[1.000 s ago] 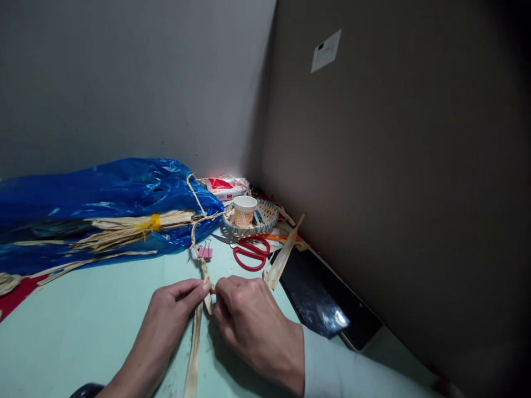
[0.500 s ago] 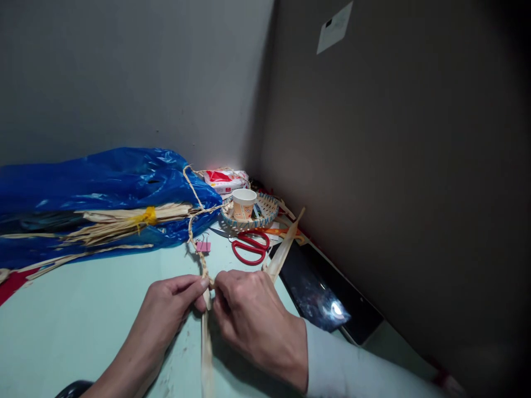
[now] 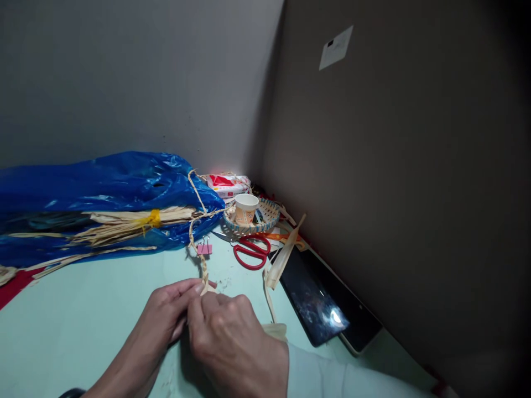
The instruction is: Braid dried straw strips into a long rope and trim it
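"What's lying around the braid (image 3: pixel 204 269)?"
"Red-handled scissors (image 3: pixel 254 254) and a dark glossy panel (image 3: pixel 309 301) are lying to its right. The right hand (image 3: pixel 226 334) is blocking its near end."
"Containers?"
"A woven basket (image 3: pixel 272 221) is holding a paper cup (image 3: pixel 246 212)."
"Which way is the braid pointing?"
"It's running lengthwise away over the table (image 3: pixel 103 309), towards the blue bag (image 3: pixel 103 185). The left hand (image 3: pixel 168 304) is pinching it; the right is curling inward, its grip hidden."

A handcraft workspace (image 3: pixel 95 309), shown by braided cord (image 3: pixel 203 266), bundled strips (image 3: pixel 124 224) and scissors (image 3: pixel 251 252).
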Action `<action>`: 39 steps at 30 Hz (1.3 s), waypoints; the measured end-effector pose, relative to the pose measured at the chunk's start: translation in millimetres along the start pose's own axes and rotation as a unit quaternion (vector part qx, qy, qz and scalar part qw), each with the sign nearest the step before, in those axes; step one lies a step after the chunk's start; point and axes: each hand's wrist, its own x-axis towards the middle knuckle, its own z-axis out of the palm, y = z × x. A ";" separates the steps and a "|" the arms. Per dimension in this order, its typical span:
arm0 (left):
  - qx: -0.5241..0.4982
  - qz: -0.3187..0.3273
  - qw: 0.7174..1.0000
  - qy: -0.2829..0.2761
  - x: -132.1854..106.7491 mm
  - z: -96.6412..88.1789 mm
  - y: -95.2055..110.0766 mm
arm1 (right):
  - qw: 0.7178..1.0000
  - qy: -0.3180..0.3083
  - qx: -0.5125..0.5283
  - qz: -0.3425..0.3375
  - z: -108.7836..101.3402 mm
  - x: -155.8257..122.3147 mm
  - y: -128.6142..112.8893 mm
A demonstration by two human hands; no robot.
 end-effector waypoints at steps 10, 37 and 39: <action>-0.008 -0.014 0.998 -0.064 0.9 -15.2 -2.8 | 0.954 -0.084 0.264 0.111 -22.2 6.1 25.8; 0.361 0.153 0.919 -0.038 -4.1 -17.7 -1.4 | 0.756 -0.083 0.606 0.232 25.4 15.1 44.1; 0.398 0.174 0.900 -0.033 -7.8 -16.4 0.3 | 0.747 -0.068 0.614 0.247 26.5 14.0 41.7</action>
